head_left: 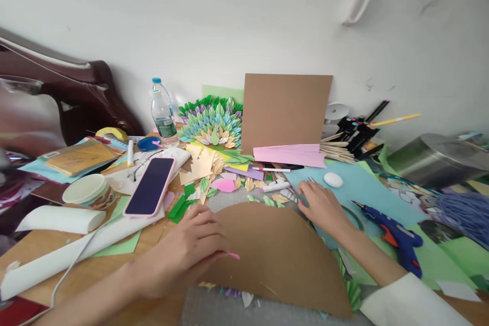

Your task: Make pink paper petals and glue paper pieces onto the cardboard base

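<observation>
Card (275, 254): lower centre of frame, flat on desk (107, 265).
Left hand (187, 254): open, palm down on card's left edge, steadying it.
Right hand (321, 206): loosely open, fingertips at card's upper right edge.

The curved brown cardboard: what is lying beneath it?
From under the cardboard, green folded paper pokes out on the right and paper scraps at the lower edge, over a grey mat. The left hand rests on top. Anything else beneath is covered.

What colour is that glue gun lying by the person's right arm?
Blue, with an orange trigger; the glue gun shows best in the head view.
</observation>
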The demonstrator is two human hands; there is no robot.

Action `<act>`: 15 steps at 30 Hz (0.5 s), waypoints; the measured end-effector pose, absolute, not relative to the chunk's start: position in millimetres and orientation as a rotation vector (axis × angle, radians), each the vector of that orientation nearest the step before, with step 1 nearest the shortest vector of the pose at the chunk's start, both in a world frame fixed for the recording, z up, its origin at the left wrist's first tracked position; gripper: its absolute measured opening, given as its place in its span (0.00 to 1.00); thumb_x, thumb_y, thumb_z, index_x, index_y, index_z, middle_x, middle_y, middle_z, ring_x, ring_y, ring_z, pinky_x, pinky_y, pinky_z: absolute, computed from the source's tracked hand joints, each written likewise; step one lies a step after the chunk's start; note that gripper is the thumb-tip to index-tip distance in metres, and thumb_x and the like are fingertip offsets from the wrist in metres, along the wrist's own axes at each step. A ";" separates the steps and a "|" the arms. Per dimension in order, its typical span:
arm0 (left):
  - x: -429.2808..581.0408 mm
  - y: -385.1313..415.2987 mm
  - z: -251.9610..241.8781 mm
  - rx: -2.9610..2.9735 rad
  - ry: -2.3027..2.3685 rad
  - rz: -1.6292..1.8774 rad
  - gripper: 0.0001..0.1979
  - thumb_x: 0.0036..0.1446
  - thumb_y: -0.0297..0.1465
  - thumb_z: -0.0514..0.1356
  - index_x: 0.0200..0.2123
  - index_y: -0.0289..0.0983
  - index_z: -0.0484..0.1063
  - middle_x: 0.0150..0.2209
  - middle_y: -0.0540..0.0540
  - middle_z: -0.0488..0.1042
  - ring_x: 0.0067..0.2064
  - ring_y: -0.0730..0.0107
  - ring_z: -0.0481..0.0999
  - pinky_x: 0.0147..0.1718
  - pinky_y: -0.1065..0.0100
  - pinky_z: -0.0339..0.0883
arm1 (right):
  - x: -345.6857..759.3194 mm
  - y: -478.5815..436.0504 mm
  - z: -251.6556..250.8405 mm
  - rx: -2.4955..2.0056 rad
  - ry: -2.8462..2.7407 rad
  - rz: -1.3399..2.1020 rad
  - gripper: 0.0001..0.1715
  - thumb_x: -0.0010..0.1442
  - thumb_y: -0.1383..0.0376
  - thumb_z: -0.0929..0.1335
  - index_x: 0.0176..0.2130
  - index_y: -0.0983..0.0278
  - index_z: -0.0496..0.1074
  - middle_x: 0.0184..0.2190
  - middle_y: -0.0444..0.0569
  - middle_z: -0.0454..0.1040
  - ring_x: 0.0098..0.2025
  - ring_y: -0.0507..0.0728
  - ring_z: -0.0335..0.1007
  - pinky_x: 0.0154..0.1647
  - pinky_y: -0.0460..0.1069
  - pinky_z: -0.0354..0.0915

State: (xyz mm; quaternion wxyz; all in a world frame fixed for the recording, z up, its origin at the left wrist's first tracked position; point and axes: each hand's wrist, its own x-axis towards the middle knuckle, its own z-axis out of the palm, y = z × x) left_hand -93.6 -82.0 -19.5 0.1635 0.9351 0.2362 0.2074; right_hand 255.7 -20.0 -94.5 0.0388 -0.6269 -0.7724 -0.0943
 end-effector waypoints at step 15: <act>-125.9 -87.2 -26.6 2.537 0.826 0.539 0.08 0.66 0.25 0.56 0.44 0.40 0.73 0.37 0.47 0.76 0.42 0.65 0.69 0.46 0.62 0.60 | 189.6 37.2 -78.0 -2.084 -2.506 -0.515 0.18 0.65 0.59 0.68 0.52 0.66 0.70 0.51 0.53 0.71 0.50 0.59 0.71 0.50 0.59 0.70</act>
